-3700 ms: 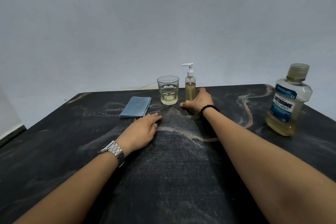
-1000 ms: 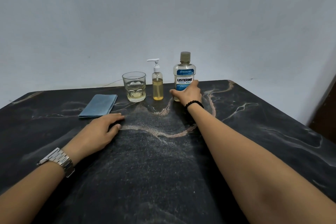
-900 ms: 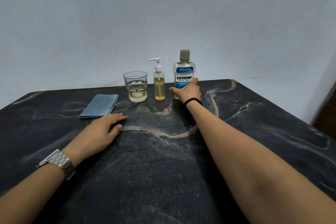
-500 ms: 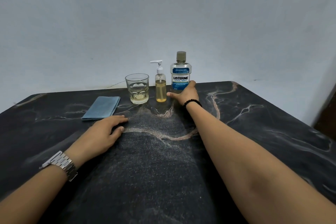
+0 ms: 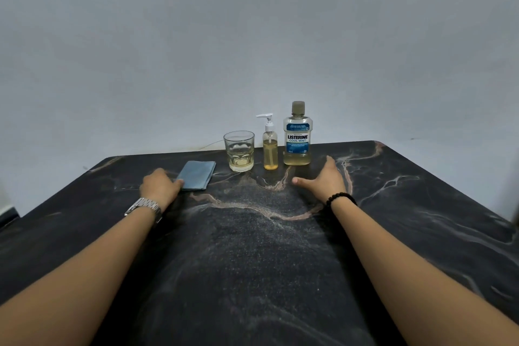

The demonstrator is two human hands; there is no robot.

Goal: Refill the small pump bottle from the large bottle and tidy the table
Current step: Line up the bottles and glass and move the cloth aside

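The small pump bottle point(image 5: 270, 149), holding yellow liquid, stands upright at the table's far edge. Right beside it stands the large Listerine bottle point(image 5: 297, 137), capped and about a third full. My right hand point(image 5: 325, 178) hovers just in front of the large bottle, palm turned inward with the thumb spread, touching nothing. My left hand point(image 5: 160, 185), slightly blurred, rests on the table with its fingertips against the left edge of a folded blue cloth point(image 5: 198, 171). The cloth lies flat.
A glass tumbler point(image 5: 239, 150) with a little yellow liquid stands left of the pump bottle. The dark marbled table point(image 5: 252, 261) ends close behind the bottles at a plain wall. Its right edge runs diagonally at the right.
My right hand has let go of the large bottle and drawn back toward me. My left hand has slid forward and left to the blue cloth.
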